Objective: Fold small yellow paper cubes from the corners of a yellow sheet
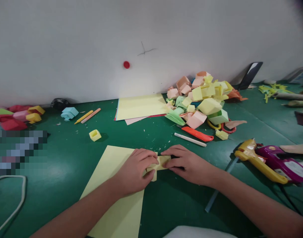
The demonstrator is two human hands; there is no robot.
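Note:
Between my two hands is a small folded piece of yellow paper (163, 162), partly hidden by the fingers. My left hand (138, 168) has its fingers closed on the piece's left side. My right hand (187, 163) pinches its right end. Under my left wrist lies a large yellow paper sheet (119, 211), flat on the green table. A little yellow paper box (94, 135) with an open top sits beyond the sheet, to the left.
A heap of folded paper pieces (206, 102) lies near the wall, with a red cutter (197, 134) and a whitish stick (190, 139) before it. A yellow glue gun (262, 162) with a glue stick rests at right. Stacked paper sheets (141, 107) lie at the back; a white cable (23, 191) curves at left.

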